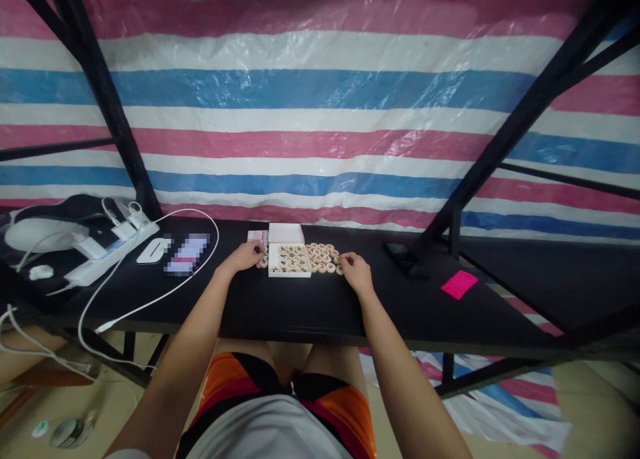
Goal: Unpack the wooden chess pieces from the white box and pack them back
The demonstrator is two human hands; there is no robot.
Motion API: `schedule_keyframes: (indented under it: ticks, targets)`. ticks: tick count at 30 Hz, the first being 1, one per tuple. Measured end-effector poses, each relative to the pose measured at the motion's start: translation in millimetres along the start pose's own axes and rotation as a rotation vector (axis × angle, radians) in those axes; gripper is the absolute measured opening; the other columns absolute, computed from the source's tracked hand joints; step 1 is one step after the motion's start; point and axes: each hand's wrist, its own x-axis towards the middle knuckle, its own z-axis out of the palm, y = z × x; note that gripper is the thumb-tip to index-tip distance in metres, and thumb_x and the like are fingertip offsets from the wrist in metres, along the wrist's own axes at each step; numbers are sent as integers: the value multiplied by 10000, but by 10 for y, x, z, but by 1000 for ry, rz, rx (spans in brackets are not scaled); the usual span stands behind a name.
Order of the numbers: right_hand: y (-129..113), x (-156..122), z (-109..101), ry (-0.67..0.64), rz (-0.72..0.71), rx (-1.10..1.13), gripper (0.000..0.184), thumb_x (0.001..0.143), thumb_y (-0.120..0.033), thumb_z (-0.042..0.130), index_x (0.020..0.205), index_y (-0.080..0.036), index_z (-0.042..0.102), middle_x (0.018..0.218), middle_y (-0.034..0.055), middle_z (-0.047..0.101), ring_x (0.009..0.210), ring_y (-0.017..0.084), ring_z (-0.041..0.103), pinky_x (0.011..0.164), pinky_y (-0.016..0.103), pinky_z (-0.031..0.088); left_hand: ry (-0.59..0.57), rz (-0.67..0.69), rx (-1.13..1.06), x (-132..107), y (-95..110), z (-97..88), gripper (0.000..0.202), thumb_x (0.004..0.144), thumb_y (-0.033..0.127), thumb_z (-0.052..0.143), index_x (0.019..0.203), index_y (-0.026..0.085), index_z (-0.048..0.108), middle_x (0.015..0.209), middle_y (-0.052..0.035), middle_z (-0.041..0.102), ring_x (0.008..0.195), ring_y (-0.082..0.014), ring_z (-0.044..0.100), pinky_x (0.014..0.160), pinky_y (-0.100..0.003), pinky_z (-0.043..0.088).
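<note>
A small white box (289, 273) stands on the black table with its lid raised at the back. Xiangqi pieces with black characters (293, 259) lie in rows inside it, and one left part of its interior shows plain white. Several pieces with red characters (324, 257) lie close together on the table, just right of the box. At their right edge, my right hand (357, 272) has its fingertips pinched on an outer piece. My left hand (245, 256) is curled beside a few pieces (265, 255) left of the box; what its fingers grip is hidden.
A pixelated phone-like thing (187, 253), a white power strip (111, 252) with plugs and a looping white cable (219, 235) occupy the left side. To the right lie a black phone (405, 259) and a pink sheet (459, 284). Black metal posts (493, 142) flank the table (300, 312).
</note>
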Motion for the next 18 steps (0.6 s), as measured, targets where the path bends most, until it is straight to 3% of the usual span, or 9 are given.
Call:
schedule_keyframes:
  ticks: [4, 10, 14, 18]
  targets:
    - [-9, -4, -7, 0, 10, -8, 227, 774, -344, 501, 851, -218, 674, 876, 44, 653, 814, 186, 606, 776, 293, 435, 96, 94, 44, -19, 98, 17, 214, 745, 301, 554, 857, 154, 663, 534, 42, 523, 535, -125, 484, 561, -230, 330]
    - [-8, -5, -10, 14, -9, -27, 231, 771, -337, 492, 846, -215, 673, 858, 46, 651, 800, 184, 604, 763, 287, 434, -118, 156, 92, -51, 223, 59, 489, 649, 533, 686, 942, 146, 740, 601, 13, 578, 578, -136, 499, 578, -239, 330]
    - [0, 1, -7, 7, 4, -16, 237, 776, -344, 487, 851, -217, 672, 829, 40, 653, 772, 181, 600, 738, 281, 435, -197, 200, 128, -45, 210, 67, 467, 615, 558, 708, 847, 157, 765, 682, -21, 644, 644, -156, 545, 597, -240, 338]
    - [0, 3, -4, 3, 3, -15, 228, 775, -336, 491, 852, -219, 671, 855, 41, 653, 803, 185, 602, 754, 284, 430, -196, 209, 123, -18, 166, 82, 458, 615, 553, 710, 841, 156, 755, 692, -14, 625, 649, -150, 530, 585, -235, 333]
